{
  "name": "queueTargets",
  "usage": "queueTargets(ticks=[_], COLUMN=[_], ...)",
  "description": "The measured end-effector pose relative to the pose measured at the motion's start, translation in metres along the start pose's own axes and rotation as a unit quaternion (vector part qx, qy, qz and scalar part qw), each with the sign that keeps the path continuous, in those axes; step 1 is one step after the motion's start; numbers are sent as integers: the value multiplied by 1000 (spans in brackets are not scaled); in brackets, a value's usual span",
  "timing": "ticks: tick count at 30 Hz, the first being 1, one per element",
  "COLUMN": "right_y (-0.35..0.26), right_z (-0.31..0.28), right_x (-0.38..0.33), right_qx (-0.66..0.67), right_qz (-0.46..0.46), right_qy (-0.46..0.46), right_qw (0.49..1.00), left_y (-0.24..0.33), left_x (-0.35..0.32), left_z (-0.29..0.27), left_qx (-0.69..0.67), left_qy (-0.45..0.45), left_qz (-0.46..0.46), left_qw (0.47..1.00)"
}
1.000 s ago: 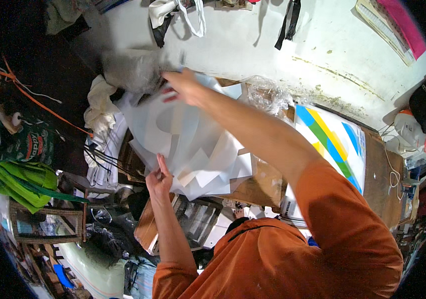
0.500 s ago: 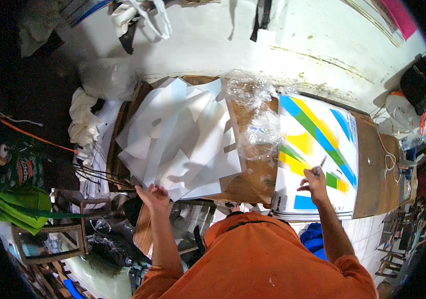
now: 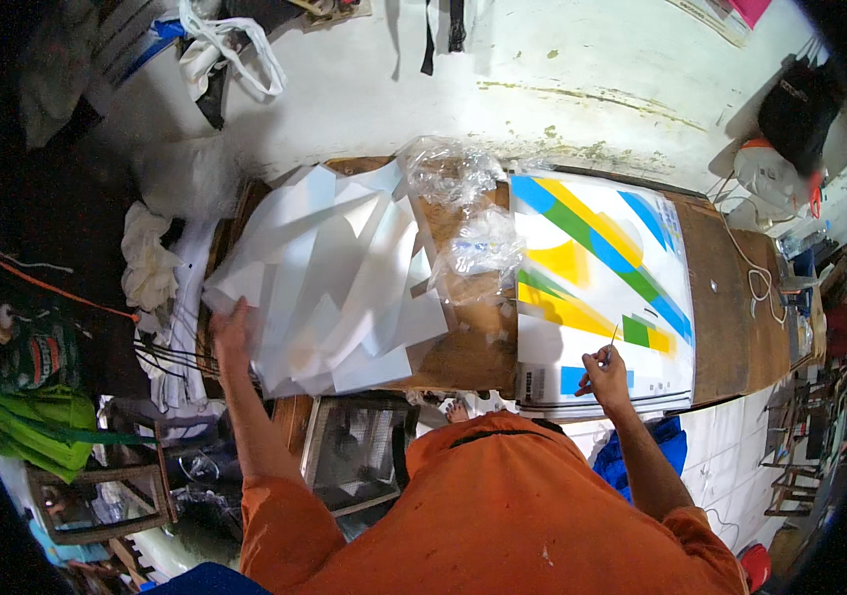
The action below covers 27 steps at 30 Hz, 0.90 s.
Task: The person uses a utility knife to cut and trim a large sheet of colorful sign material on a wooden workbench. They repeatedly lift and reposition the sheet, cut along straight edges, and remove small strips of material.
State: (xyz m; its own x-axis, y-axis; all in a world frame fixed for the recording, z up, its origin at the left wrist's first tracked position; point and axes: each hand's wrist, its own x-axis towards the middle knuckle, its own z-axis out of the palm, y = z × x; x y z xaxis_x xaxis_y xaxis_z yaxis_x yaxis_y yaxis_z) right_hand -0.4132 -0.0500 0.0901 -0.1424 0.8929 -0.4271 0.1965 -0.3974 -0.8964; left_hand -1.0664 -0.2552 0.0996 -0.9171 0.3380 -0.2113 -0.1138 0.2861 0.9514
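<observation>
Over at nine o'clock the left hand [image 3: 232, 327] lies spread and flat on the edge of the loose white sheets [image 3: 329, 278] piled on the wooden surface [image 3: 473, 347]; they look light, floppy and slippery, best gripped by an edge. Crinkled clear plastic [image 3: 463, 213] sits centre. At three o'clock the right hand [image 3: 606, 375] pinches a thin stick-like tool [image 3: 612, 340] over the colourful striped board [image 3: 597, 288], which seems stiff.

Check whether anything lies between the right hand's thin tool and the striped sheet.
Nothing visible does. The right hand holds the thin tool directly over the striped sheet; the crumpled clear plastic lies off its left edge.
</observation>
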Motion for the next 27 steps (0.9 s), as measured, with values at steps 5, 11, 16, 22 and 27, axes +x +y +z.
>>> queueTargets(ticks=[5, 11, 16, 22, 27], right_y=[1, -4, -7, -6, 14], right_z=[-22, -47, -55, -58, -93], right_x=[-15, -36, -53, -59, -62], right_qx=[29, 0, -7, -35, -103], right_qz=[-30, -18, -17, -9, 48], right_qy=[40, 93, 110, 116, 169], right_qw=[998, 996, 994, 993, 979], left_y=[-11, -19, -6, -21, -29], left_x=[36, 56, 72, 126, 134], left_z=[-35, -48, -36, -16, 27], left_qx=[126, -23, 127, 193, 460], left_qy=[-65, -136, -161, -139, 215], left_qz=[-87, 62, -31, 24, 244], left_qw=[986, 988, 978, 971, 826])
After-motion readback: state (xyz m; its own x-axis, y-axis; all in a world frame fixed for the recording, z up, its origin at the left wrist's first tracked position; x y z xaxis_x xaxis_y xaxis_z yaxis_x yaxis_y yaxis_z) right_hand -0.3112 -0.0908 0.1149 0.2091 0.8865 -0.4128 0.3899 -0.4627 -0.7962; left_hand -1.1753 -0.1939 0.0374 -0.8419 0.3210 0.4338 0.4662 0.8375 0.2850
